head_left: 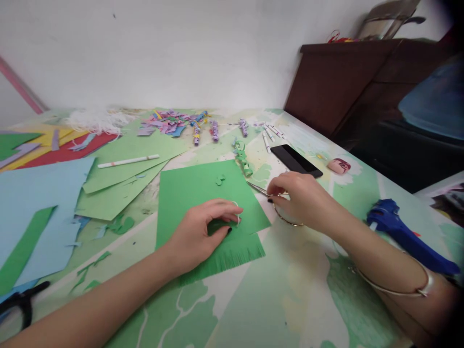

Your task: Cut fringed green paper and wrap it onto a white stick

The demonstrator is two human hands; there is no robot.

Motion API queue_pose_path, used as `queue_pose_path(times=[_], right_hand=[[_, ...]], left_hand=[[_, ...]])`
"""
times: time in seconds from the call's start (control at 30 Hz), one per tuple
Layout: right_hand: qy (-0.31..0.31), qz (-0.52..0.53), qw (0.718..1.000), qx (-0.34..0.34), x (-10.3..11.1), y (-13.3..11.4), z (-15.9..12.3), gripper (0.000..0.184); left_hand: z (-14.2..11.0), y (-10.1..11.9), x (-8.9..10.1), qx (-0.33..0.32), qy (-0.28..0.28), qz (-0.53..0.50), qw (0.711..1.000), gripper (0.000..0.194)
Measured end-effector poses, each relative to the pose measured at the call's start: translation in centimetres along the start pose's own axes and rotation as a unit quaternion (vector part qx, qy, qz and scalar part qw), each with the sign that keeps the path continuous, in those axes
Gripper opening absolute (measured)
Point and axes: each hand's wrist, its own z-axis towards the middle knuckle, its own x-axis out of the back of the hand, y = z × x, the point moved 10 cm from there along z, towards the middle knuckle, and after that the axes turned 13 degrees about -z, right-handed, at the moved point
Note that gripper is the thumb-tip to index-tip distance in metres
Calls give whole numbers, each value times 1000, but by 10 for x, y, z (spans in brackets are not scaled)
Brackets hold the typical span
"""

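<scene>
Nearby, phone (297,160) beyond right grip (299,195) pinching scissors (258,189), blue glue gun (409,238), left grip (201,231) parted on green paper (192,186)

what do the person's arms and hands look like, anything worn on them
Both the left forearm and right forearm show no sleeves. A thin, shiny metal bangle circles the right one. Dark nail polish shows on the left hand and right hand.

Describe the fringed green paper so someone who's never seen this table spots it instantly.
On the patterned table, find the bright green sheet beneath the left hand. The fringed green paper shows along that sheet's near edge. Unlike its straight-edged neighbour, it ends in many thin snipped strips.
</scene>
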Motion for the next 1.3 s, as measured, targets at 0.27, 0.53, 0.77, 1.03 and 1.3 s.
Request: queue_pose_path(times=[0.27,0.53,0.77,1.03,1.3], right_hand=[[-56,151,976,144,-24,-71,-2,16],[-76,122,972,188,-30,-86,-3,26],[-75,123,973,182,-29,-85,-3,27],[-75,164,974,138,-27,-70,-2,25],[-85,180,971,133,-29,-75,-2,17]], left_hand=[[1,-12,23,41,108,-59,992,28],[1,-12,23,39,109,-69,991,30],[-9,2,31,24,146,-79,986,27],[-45,19,37,26,161,-75,984,22],[-64,13,39,44,148,-86,984,22]])
